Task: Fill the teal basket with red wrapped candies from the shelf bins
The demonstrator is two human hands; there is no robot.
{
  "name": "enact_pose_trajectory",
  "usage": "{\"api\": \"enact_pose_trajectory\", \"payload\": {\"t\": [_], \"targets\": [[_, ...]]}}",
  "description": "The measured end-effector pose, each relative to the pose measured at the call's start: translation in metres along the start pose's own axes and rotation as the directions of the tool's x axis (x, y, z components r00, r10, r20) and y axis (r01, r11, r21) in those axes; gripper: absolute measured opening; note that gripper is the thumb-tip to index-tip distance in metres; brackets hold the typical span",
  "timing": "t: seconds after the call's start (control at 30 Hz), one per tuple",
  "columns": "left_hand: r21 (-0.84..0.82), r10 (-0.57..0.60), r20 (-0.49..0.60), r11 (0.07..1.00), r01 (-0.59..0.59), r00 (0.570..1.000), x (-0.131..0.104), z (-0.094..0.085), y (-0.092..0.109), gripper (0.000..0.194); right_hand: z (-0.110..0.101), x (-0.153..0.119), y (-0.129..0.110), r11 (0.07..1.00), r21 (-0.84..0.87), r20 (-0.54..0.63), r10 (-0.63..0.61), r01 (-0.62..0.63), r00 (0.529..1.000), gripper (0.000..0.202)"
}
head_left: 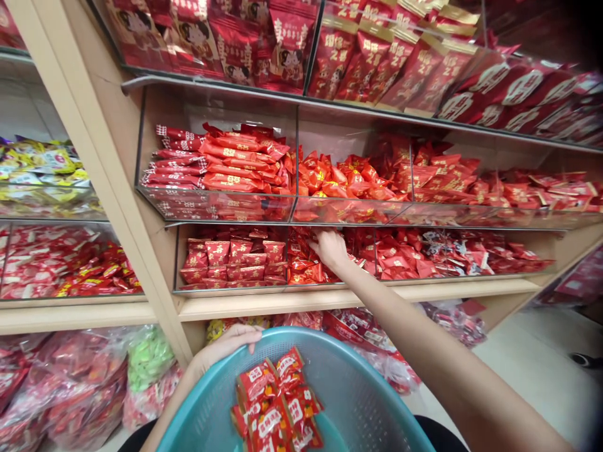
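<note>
A teal plastic basket (377, 376) is at the bottom centre, with several red candy packets (271, 411) lying in it. My left hand (235, 339) is closed over the basket's upper left rim. Reaching into the lowest clear bin, my right hand (331, 248) is among small red packets (304, 267); its fingertips are hidden, so what they may hold cannot be made out. Left of that hand, dark red square packets (240, 251) stand in rows in a neighbouring compartment.
Above the right hand is a clear shelf bin (348, 210) of red packets. A wooden upright (108, 163) stands at the left. Plastic bags of sweets (85, 389) sit below the shelves, with pale floor (541, 358) at right.
</note>
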State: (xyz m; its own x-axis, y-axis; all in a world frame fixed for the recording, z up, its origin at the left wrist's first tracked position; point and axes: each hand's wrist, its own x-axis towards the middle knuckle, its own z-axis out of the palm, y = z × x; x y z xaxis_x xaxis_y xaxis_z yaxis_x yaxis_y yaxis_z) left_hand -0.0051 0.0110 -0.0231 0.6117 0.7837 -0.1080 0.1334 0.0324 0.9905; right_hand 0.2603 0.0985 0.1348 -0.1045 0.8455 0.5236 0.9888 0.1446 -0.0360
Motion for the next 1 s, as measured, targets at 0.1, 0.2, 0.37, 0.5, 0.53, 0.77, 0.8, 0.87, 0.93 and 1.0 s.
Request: {"api": "enact_pose_trajectory", "payload": {"t": [0.1, 0.2, 0.37, 0.5, 0.53, 0.77, 0.8, 0.87, 0.93, 1.0], "targets": [[0.013, -0.009, -0.001, 1.0, 0.009, 1.0, -0.002, 0.0, 0.0, 0.029, 0.004, 0.006, -0.004, 0.998, 0.036, -0.029, 0.048, -0.047, 0.998, 0.027], [0.018, -0.015, -0.009, 1.0, 0.015, 1.0, -0.002, -0.001, 0.001, 0.029, 0.006, 0.005, -0.001, 0.973, 0.17, -0.09, 0.171, -0.154, 0.981, 0.028], [0.007, -0.02, -0.013, 1.0, 0.02, 1.0, -0.002, 0.0, 0.002, 0.029, 0.004, -0.01, 0.006, 0.861, 0.495, -0.252, 0.27, -0.115, 0.929, 0.03], [-0.006, -0.021, -0.001, 1.0, 0.021, 1.0, -0.001, 0.002, 0.004, 0.029, -0.003, -0.025, 0.009, 0.785, 0.619, -0.371, 0.267, 0.023, 0.89, 0.029], [-0.008, -0.021, 0.002, 1.0, 0.021, 1.0, -0.001, 0.003, 0.005, 0.029, -0.005, -0.03, 0.01, 0.754, 0.657, -0.348, 0.287, 0.014, 0.892, 0.029], [-0.03, 0.0, 0.034, 1.0, 0.001, 0.999, -0.002, 0.008, 0.015, 0.028, -0.024, -0.101, 0.004, 0.361, 0.915, 0.047, 0.349, -0.181, 0.936, 0.031], [-0.021, 0.005, 0.037, 1.0, -0.005, 0.999, -0.003, 0.008, 0.016, 0.027, -0.025, -0.113, 0.001, 0.297, 0.924, 0.144, 0.316, -0.242, 0.938, 0.031], [-0.003, 0.005, 0.037, 1.0, -0.005, 0.999, -0.004, 0.009, 0.017, 0.026, -0.021, -0.137, -0.007, 0.192, 0.906, 0.337, 0.211, -0.377, 0.918, 0.03], [0.001, -0.018, 0.036, 1.0, 0.018, 0.999, -0.005, 0.009, 0.017, 0.027, -0.012, -0.156, -0.016, 0.147, 0.86, 0.483, 0.079, -0.489, 0.872, 0.031], [-0.004, -0.04, 0.04, 0.999, 0.04, 0.998, -0.006, 0.01, 0.017, 0.03, 0.001, -0.17, -0.025, 0.153, 0.823, 0.558, -0.042, -0.547, 0.829, 0.031]]}}
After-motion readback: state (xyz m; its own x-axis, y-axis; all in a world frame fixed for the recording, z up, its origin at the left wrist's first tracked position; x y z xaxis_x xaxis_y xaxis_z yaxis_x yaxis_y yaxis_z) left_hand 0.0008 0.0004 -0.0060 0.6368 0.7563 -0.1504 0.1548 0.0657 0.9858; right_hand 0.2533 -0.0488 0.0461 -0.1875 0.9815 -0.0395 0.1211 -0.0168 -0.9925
